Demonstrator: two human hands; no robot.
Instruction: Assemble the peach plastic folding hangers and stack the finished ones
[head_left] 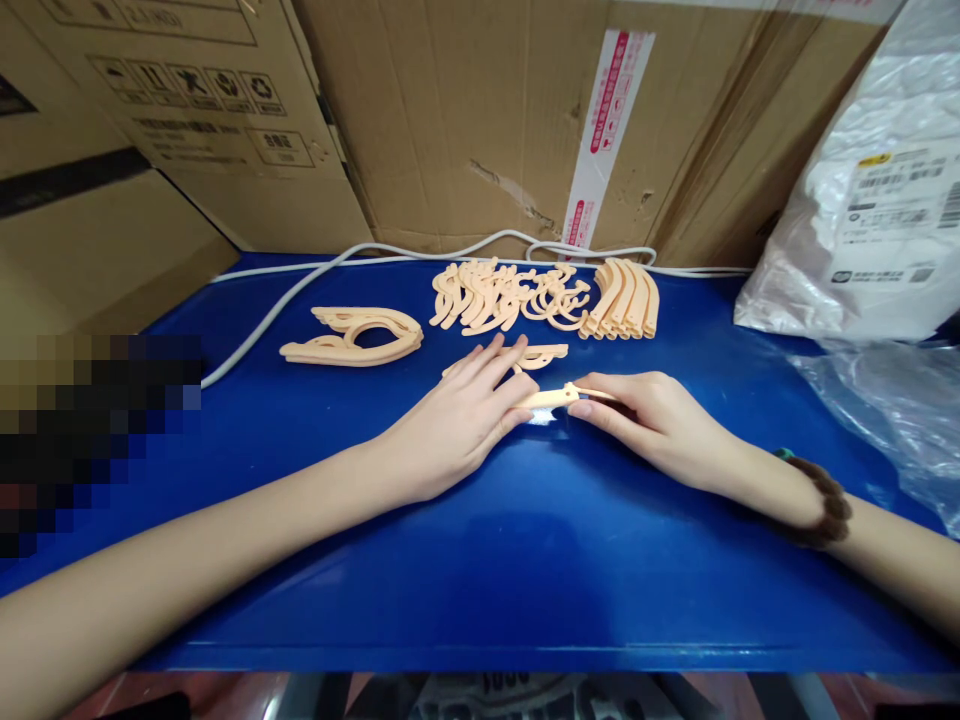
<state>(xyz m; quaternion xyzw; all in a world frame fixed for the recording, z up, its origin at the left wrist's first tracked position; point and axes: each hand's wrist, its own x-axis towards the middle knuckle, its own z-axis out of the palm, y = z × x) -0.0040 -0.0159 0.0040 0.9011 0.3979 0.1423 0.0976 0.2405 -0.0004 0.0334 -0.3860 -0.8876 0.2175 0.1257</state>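
My left hand (469,425) is closed with its thumb and index finger on the left end of a cream plastic hanger arm (553,398), its other fingers stretched over the table. At the right end, my right hand (649,420) pinches a thin cream strip that meets the arm; whether the two are joined I cannot tell. Just behind my left fingers lies another cream hanger part (546,354), partly covered. Farther left rest folded cream hangers (352,340), stacked flat. Behind my hands are loose curved arms (480,295), small hooks (562,300) and a row of wider hanger arms (621,300).
Cardboard boxes (480,120) wall off the back of the blue table (450,580). A white cable (300,290) runs along the rear. At right sit a white plastic package (862,220) and clear plastic film (885,410). A pixelated patch covers the left edge.
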